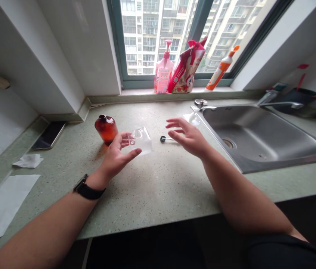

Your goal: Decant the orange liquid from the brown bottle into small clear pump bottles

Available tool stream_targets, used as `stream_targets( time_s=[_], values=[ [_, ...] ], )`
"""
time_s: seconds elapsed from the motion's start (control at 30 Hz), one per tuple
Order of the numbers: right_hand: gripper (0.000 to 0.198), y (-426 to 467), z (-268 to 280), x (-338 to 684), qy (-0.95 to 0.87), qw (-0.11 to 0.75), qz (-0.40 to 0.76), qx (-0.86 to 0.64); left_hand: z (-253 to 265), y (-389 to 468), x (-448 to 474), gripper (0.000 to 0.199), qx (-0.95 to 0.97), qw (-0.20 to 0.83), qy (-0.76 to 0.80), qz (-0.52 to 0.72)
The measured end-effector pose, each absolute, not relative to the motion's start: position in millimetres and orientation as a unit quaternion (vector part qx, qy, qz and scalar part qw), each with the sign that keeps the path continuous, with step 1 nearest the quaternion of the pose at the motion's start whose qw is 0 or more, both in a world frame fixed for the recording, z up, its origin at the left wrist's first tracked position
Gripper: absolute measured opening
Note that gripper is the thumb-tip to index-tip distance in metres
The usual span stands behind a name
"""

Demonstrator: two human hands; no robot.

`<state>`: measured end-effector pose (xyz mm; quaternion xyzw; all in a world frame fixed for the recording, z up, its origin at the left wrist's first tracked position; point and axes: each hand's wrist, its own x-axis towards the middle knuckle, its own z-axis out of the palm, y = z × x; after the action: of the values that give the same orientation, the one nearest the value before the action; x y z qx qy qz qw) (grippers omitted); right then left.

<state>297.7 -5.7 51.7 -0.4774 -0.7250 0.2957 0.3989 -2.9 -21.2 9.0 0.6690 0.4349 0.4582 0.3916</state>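
Observation:
My left hand (pixel 118 151) is open, its thumb and fingers spread at the near left side of a clear, square-cornered plastic piece (pixel 144 144) with round shapes on it. Thumb and fingertips overlap its edge in view; whether they touch it I cannot tell. Just behind that hand stands an amber bottle (pixel 106 129) with an uncapped neck. My right hand (pixel 187 136) hovers open over the counter, fingers loosely stretched, holding nothing. Beside its fingertips lies a small black cap (pixel 163 139) with a thin white stem, partly hidden by the hand. A white pump top (pixel 195 109) shows behind.
A steel sink (pixel 259 130) with a faucet (pixel 284 104) is at the right. A pink pump bottle (pixel 163 74), a red bag (pixel 187 71) and an orange-white bottle (pixel 221 71) line the windowsill. Left lie a phone (pixel 48 135), crumpled tissue (pixel 28 160) and white sheet (pixel 5 205).

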Motion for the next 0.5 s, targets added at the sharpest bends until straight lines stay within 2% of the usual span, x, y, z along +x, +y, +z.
stream_targets(
  time_s=[0.1,0.2,0.37,0.5],
  values=[
    [0.040,3,58,326,-0.755,0.290,0.163,-0.565,2,-15,-4,0.072,0.643,0.433,0.436,0.457],
    [0.036,13,50,345,-0.772,0.177,0.138,-0.595,-2,-11,-5,0.073,0.621,0.466,0.422,0.468],
    [0.037,26,34,360,-0.780,0.094,0.146,-0.601,-2,-9,-5,0.071,0.601,0.491,0.406,0.483],
    [0.025,30,34,362,-0.783,0.060,0.151,-0.600,-1,-9,-5,0.074,0.585,0.501,0.409,0.489]
  ],
)
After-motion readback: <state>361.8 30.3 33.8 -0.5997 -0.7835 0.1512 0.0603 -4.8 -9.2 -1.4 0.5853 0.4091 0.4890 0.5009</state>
